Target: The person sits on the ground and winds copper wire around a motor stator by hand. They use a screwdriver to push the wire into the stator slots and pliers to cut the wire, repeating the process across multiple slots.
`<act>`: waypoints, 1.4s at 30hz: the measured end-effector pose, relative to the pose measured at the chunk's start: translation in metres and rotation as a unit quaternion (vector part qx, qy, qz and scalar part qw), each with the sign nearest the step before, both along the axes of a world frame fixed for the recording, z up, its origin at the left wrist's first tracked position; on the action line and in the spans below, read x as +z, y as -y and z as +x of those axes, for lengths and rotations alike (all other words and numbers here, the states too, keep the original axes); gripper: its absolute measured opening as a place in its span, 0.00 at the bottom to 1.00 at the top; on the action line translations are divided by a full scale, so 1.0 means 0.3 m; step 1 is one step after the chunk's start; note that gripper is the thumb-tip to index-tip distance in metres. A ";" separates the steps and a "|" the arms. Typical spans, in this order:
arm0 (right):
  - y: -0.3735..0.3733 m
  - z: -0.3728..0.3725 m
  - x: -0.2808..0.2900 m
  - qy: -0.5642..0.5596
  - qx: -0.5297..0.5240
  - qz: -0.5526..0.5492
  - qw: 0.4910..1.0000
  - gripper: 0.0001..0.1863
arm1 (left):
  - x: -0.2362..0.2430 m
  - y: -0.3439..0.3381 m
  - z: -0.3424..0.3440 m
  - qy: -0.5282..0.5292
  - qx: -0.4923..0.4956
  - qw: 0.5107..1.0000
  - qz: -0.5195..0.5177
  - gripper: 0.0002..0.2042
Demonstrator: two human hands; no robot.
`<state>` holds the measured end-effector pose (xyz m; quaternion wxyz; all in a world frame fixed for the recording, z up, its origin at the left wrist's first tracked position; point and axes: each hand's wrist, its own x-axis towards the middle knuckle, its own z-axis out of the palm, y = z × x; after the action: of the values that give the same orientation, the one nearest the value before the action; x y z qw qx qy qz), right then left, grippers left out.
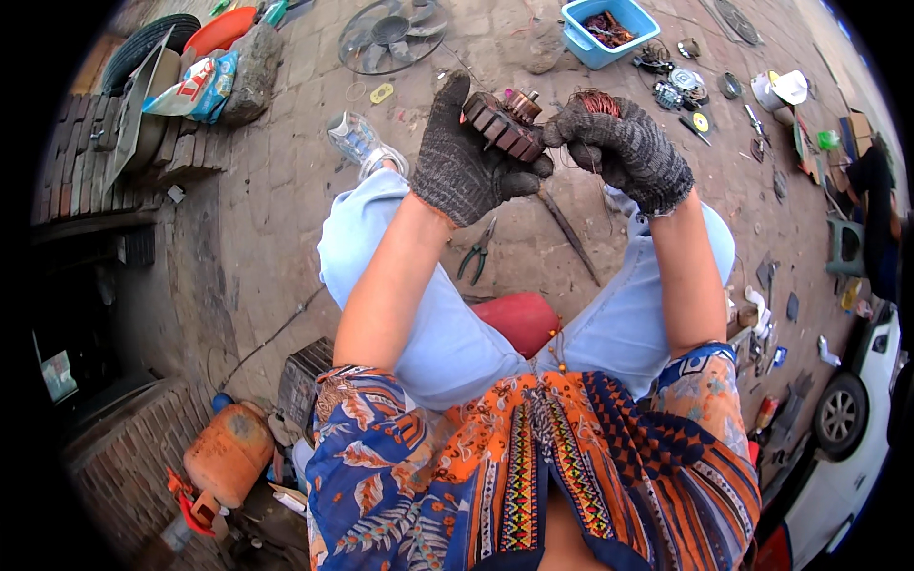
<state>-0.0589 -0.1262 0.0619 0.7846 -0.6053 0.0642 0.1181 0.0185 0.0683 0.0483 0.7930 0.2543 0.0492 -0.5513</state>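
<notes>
2 gloved grips clasp motor rotor (505,124) between them.

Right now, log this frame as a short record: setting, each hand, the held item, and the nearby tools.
setting: paved brick ground, person seated, scrap parts scattered about
left hand: gloved, grip closed around a rusty motor rotor
right hand: gloved, grip closed on a tuft of copper wire at the rotor's end
tools on ground: green-handled pliers, a metal rod
further off: blue bin holding scrap, grey fan blade, orange gas cylinder
</notes>
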 end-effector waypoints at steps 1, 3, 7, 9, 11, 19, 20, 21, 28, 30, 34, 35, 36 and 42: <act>0.003 -0.003 -0.011 0.045 -0.010 0.068 0.997 0.09 | 0.014 0.005 -0.007 0.024 0.003 1.000 -0.008 0.37; 0.005 -0.002 0.002 0.053 -0.001 0.149 0.987 0.08 | 0.012 0.003 -0.011 0.104 0.007 0.992 -0.070 0.31; 0.003 0.001 0.011 0.073 -0.024 0.223 0.972 0.09 | -0.053 0.019 -0.010 0.184 0.051 0.979 -0.072 0.29; -0.004 0.008 -0.014 0.061 -0.055 0.253 0.964 0.10 | -0.029 0.035 -0.028 0.275 0.096 0.957 -0.019 0.30; -0.004 0.011 -0.018 0.058 -0.055 0.250 0.965 0.11 | -0.044 0.053 -0.035 0.383 0.156 0.908 0.063 0.33; 0.008 0.004 0.064 0.190 0.010 -0.281 0.941 0.11 | -0.056 0.055 -0.031 0.288 0.166 0.941 0.059 0.19; -0.011 -0.002 0.108 0.070 -0.037 -0.189 0.979 0.11 | -0.064 0.058 -0.039 0.263 0.168 0.949 0.041 0.18; -0.006 -0.006 0.129 0.060 -0.034 -0.225 0.972 0.12 | -0.060 0.058 -0.044 0.258 0.162 0.951 0.044 0.18; 0.011 -0.039 0.174 0.045 -0.027 -0.259 0.965 0.10 | -0.068 0.049 -0.064 0.202 0.144 0.969 -0.015 0.22; 0.032 -0.040 0.169 0.054 -0.016 -0.250 0.967 0.10 | -0.069 0.047 -0.067 0.171 0.140 0.974 -0.042 0.23; 0.026 -0.051 0.170 0.031 -0.012 -0.235 0.972 0.11 | -0.074 0.051 -0.071 0.096 0.133 0.983 -0.077 0.25; 0.025 -0.051 0.165 0.033 -0.011 -0.230 0.973 0.11 | -0.077 0.054 -0.070 0.079 0.135 0.984 -0.081 0.25; 0.025 -0.049 0.161 0.034 -0.010 -0.225 0.974 0.11 | -0.081 0.054 -0.069 0.089 0.132 0.984 -0.081 0.25; 0.030 -0.049 0.144 0.048 0.009 -0.219 0.974 0.11 | -0.101 0.055 -0.061 0.133 0.136 0.979 -0.073 0.26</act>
<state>-0.0736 -0.1353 0.1050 0.6337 -0.7682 0.0455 0.0793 0.0001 0.0517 0.0180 0.8764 0.2577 -0.0637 -0.4018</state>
